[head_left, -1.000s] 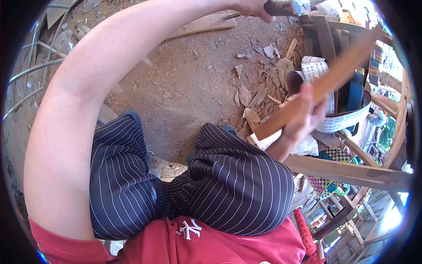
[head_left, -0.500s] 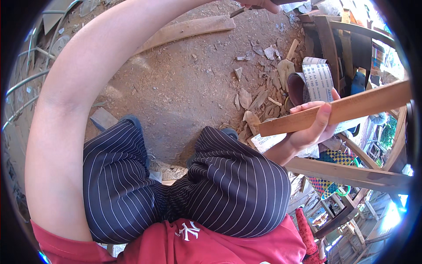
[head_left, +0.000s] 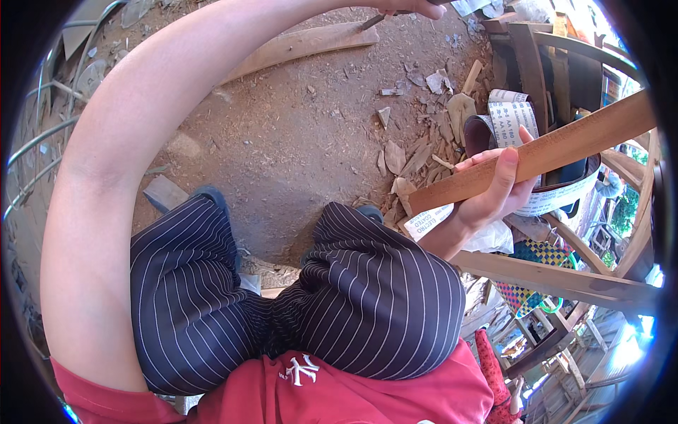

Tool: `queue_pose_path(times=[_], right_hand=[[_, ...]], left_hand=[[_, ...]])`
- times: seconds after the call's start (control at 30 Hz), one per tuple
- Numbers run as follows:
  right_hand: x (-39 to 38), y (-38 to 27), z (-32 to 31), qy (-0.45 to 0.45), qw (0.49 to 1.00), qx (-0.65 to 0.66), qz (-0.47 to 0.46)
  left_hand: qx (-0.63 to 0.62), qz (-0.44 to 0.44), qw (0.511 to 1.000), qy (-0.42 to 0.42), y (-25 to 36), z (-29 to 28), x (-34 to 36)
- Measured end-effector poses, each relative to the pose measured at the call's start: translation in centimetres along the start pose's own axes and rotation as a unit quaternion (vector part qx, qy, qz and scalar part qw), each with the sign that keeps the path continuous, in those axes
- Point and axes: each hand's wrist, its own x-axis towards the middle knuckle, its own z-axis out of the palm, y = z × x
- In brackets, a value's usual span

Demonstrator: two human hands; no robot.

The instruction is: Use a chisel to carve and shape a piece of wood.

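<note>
My right hand [head_left: 498,191] is gripping one wooden slat [head_left: 565,148]: the thumb [head_left: 506,169] is lying across the face I'm seeing, the fingers are wrapping behind, and some tips are poking past the upper edge. The slat is sitting between thumb and fingers, slanting from a low end near the dry leaves [head_left: 397,157] up to the right. My left hand [head_left: 420,7] is running out of my view at the top; one narrow dark tip [head_left: 373,22] is jutting out beside it, and from here I cannot tell how far those fingers are closing or what they are holding. Just behind the slat, sandpaper strip [head_left: 512,116] is curling in loops, and I'm not managing to count separate pieces. Farther out, I'm counting one plank [head_left: 311,46] resting on the dirt floor [head_left: 275,134], one wooden rail [head_left: 558,274] crossing below the right wrist, and one chequered woven bag [head_left: 524,293] showing beneath it. Two knees in pinstriped trousers [head_left: 385,297] are pointing forward, with two dark shoes [head_left: 212,194] peeking past them
</note>
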Motion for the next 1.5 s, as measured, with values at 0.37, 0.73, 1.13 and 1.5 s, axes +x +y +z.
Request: queue_pose_path(times=[0.37,0.73,1.13,1.5], right_hand=[[0.2,0.6,0.1,0.001,1.0,0.005,0.017],[0.7,3.1,0.5,-0.096,0.99,-0.07,0.07],[4.8,-4.9,1.1,-0.138,0.981,-0.136,-0.001],[12.4,-15.2,9.4,-0.317,0.894,-0.271,-0.163]], left_hand=[[-0.005,0.002,0.999,0.045,-0.2,1.5,0.1],[0.012,0.0,0.999,0.036,-1.9,1.5,-2.2],[0.046,0.016,0.999,0.006,-2.1,-5.0,-4.2],[-0.102,-0.021,0.977,0.188,1.2,-7.5,-4.2]])
